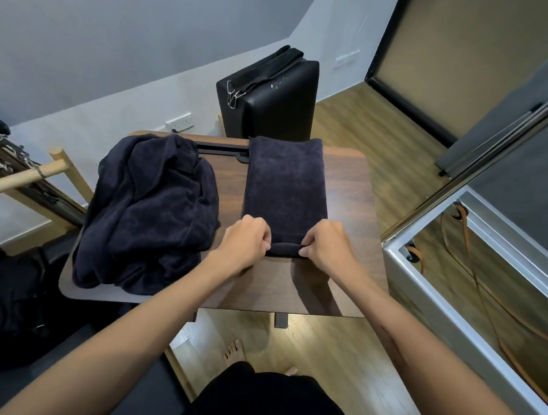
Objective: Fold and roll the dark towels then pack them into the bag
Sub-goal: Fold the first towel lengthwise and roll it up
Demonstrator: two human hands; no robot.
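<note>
Dark navy terry, the folded towel (286, 188) lies flat as a long narrow strip on the right half of the wooden table (342, 277), its long axis running straight away from the person, far end at the table's back edge and near end turned over into a small first roll. The left hand (246, 242) pinches the left end of that roll with curled fingers, and the right hand (325, 243) pinches the right end the same way, the two hands just apart across the strip's width. To the left, a heap of unfolded dark towels (149, 214) covers the table's other half, close beside the strip but not touching it. Behind the table a black padded case (273, 103) stands upright on the wood floor (400, 145). A dark bag (2, 311) sits low at the left.
</note>
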